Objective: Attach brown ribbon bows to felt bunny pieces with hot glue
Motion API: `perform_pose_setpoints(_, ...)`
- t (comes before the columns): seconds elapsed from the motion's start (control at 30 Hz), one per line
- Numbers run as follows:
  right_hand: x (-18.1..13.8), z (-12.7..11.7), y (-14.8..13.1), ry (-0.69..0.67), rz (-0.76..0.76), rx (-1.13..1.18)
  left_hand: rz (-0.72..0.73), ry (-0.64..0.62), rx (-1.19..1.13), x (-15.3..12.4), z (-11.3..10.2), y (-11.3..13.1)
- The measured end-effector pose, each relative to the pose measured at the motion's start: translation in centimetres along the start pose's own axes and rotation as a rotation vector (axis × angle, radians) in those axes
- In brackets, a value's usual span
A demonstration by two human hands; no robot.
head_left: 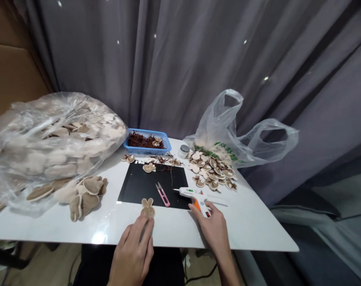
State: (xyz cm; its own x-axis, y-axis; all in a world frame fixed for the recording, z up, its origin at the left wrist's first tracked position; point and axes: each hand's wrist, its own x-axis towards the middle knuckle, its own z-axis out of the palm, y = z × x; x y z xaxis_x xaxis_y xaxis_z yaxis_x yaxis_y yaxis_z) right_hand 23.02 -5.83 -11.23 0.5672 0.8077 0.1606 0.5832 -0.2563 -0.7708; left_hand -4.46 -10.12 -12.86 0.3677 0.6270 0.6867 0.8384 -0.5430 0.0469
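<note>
My left hand (133,248) is at the table's front edge, with its fingertips closed on the lower edge of a small tan felt bunny shape (148,208) whose two ears point away from me. My right hand (211,226) grips the handle of a white hot glue gun (195,195) with an orange trigger. The gun's nozzle points left over the black mat (138,184). Pink thread snips (163,195) lie on that mat, between the bunny and the gun. Farther back on it rests another bunny piece (149,168).
A blue basket (165,151) holds dark red bows. At right, a pile of finished bunny pieces (213,171) lies before a clear plastic bag (228,135), beside a small jar (184,151). A big bag of felt pieces (61,147) fills the left, with loose felt pieces (86,194) in front.
</note>
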Motion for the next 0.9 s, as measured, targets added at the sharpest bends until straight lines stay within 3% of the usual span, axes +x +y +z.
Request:
perform_pose_setpoints(0.27,1.0,0.8,2.4,0.09,-0.283,-0.162,0.04,0.071,0.061,-0.4,0.4,-0.7)
perform_pose_setpoints(0.47,2.3,0.4,0.0,0.098,-0.39,-0.173,-0.039,0.088,0.008,-0.4,0.6,0.0)
perform_pose_setpoints(0.57,3.7,0.8,-3.0,-0.045,-0.486,-0.12,-0.062,0.091,0.0,-0.7,1.0,0.3)
perform_pose_setpoints(0.7,6.2,2.6,-8.0,-0.374,-0.583,-0.253,-0.079,0.046,-0.007,-1.1,1.1,0.4)
perform_pose_setpoints(0.9,10.2,8.2,-13.4,-0.539,-0.618,-0.352,-0.084,0.017,-0.028,-0.8,0.4,0.5)
